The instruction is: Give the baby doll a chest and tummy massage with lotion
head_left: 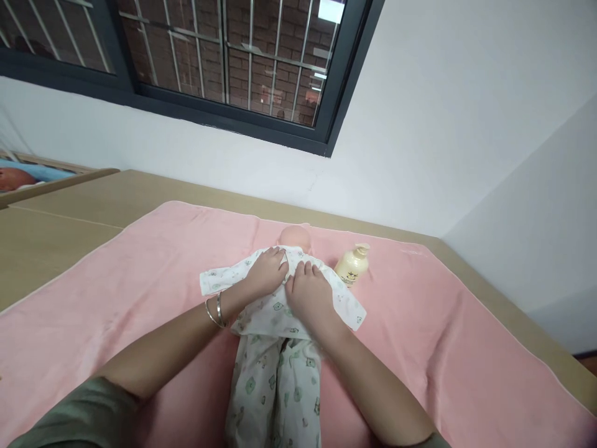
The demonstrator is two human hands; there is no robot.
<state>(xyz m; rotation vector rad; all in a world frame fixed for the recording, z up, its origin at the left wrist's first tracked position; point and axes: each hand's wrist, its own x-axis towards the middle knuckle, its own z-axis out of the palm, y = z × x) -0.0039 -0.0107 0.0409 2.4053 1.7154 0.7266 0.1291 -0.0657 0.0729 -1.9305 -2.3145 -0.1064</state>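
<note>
1. The baby doll (295, 237) lies at the middle of the frame, head toward the wall. Only the bald top of its head shows; its body is hidden under the printed garment (275, 348) and both hands.
2. The garment is white with small green bear prints. Its sleeves spread out to left and right, and its legs run down to the bottom edge of the frame, where they are cut off.
3. The left hand (267, 272) lies palm down on the doll's chest, fingers pointing toward the head. Its grip is flat and pressing on the cloth; whether the fingertips pinch any fabric cannot be told. Two thin bangles (215, 311) circle the wrist.
4. The right hand (310, 294) lies just beside it, touching it, palm down with fingers loosely curled on the garment; what lies under the palm is hidden.
5. A cream pump bottle (353, 265) lies tilted just right of the doll's head.
6. All rests on a pink towel (130, 267) spread over a tan surface (69, 211).
7. A barred window (224, 56) fills the upper left of the frame.
</note>
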